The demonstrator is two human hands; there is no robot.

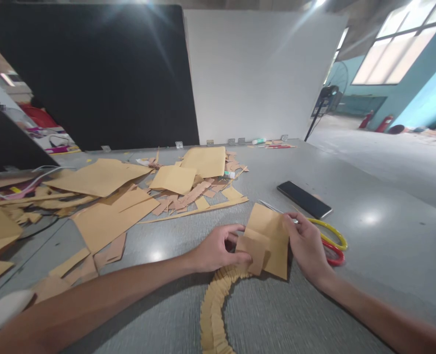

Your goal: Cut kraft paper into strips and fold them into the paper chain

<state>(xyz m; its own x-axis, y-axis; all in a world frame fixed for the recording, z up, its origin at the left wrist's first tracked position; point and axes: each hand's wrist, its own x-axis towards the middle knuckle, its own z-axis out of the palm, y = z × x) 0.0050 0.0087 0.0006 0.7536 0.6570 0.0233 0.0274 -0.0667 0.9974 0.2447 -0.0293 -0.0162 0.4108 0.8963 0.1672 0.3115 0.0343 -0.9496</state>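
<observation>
My left hand [221,248] pinches a small brown paper square [253,250] between thumb and fingers, in front of a larger creased piece of tan paper [276,246]. The right edge of that larger piece is gripped by my right hand [306,241]. A curved, pleated paper strip [216,309] runs from under the small square down to the bottom edge of the view. Whether the strip is joined to the square is hidden. Scissors with yellow and red handles [335,253] lie just right of my right hand, partly covered by it.
A black phone [304,199] rests beyond my right hand. Tan paper sheets [118,216] and brown scraps [191,194] cover the table's left and middle. A glue stick [229,174] lies among them. Black [110,78] and white panels [254,73] stand along the back edge.
</observation>
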